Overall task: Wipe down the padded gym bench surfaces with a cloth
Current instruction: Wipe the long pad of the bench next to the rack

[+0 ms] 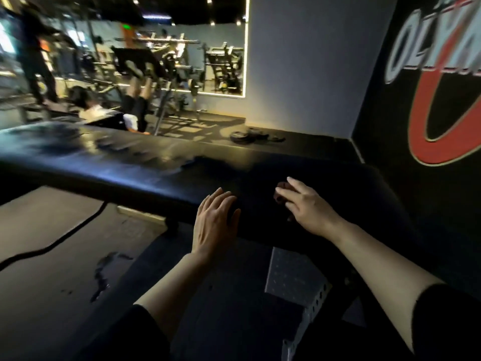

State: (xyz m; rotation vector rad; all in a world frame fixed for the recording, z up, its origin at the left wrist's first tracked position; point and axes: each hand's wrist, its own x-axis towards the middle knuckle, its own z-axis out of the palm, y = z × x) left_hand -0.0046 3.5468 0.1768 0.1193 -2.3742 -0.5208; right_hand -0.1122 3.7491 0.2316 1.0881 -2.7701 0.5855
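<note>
Cloth [282, 194] under right hand [309, 207], on bench [156, 165]

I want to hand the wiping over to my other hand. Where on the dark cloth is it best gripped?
Probably the bunched end of the cloth that shows past the right hand's fingertips. The left hand, open on the bench pad, could come from the left and pinch it; the rest is covered.
</note>
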